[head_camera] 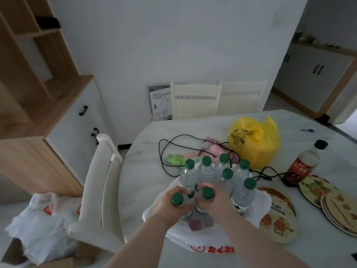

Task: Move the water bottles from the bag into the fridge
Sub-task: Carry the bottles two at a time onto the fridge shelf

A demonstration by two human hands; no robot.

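Several clear water bottles [241, 192] with green caps stand upright in an open white plastic bag [210, 242] on the table [141, 178]. My left hand [170, 204] is closed around the neck of the nearest left bottle [177, 199]. Beside it, my right hand [214, 204] grips the neck of the adjoining bottle [208, 193]. Both held bottles are still among the others in the bag. No fridge is in view.
A yellow bag [255, 144], a dark sauce bottle [303, 165], black cables [173, 140], a pink cloth and round patterned mats [278, 219] lie on the table. White chairs stand at the left [102, 188] and far side. A white bag [44, 225] sits on the floor by wooden cabinets.
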